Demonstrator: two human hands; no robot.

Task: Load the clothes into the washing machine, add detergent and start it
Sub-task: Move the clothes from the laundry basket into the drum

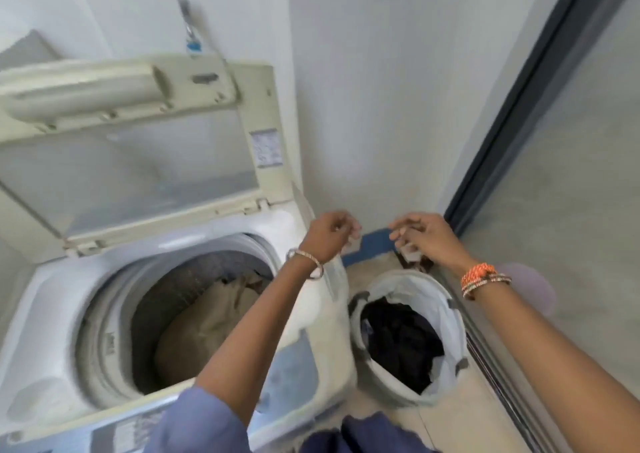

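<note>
2 hands, left hand (pixel 330 232) and right hand (pixel 420 236), loosely curled, holding nothing, above basket (pixel 360 345). Dark clothes (pixel 401 341) look soft, light; grab bunched at top.

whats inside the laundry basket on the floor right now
The laundry basket, lined with white fabric, holds a heap of dark clothes. How many pieces there are, and whether anything lies beneath them, cannot be seen because the heap covers the bottom.
</note>
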